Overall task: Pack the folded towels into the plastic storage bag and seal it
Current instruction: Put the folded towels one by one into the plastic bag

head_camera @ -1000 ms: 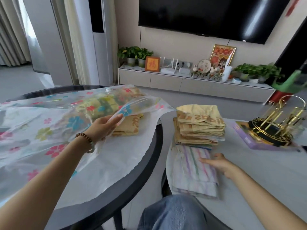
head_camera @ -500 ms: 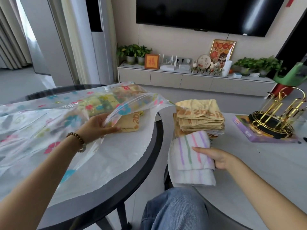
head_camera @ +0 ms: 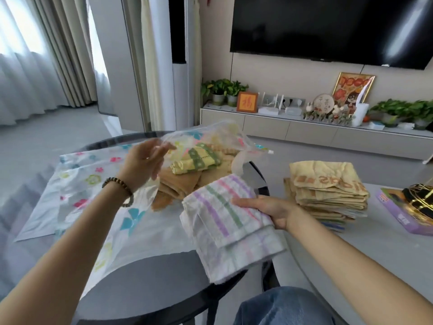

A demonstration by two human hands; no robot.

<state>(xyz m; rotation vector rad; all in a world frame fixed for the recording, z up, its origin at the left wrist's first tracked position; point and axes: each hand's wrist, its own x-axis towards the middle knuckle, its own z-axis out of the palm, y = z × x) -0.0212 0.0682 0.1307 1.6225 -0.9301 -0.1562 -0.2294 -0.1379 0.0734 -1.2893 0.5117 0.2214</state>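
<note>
right hand (head_camera: 271, 211) gripping striped towel (head_camera: 225, 221), left hand (head_camera: 144, 164) lifting bag (head_camera: 98, 181)

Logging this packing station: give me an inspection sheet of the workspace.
Surface: round dark table; light grey table beside it.
Job's things: flower-printed clear plastic storage bag open, holding folded tan and yellow-green towels; tan towel stack waiting on the grey table.
Clutter: purple box, gold wire rack.
Grippers: left hand lifts bag's top layer, grip unclear; right hand holds white striped folded towel.
Cables: nothing seen.
Surroundings: wall television, low cabinet with plants.
</note>
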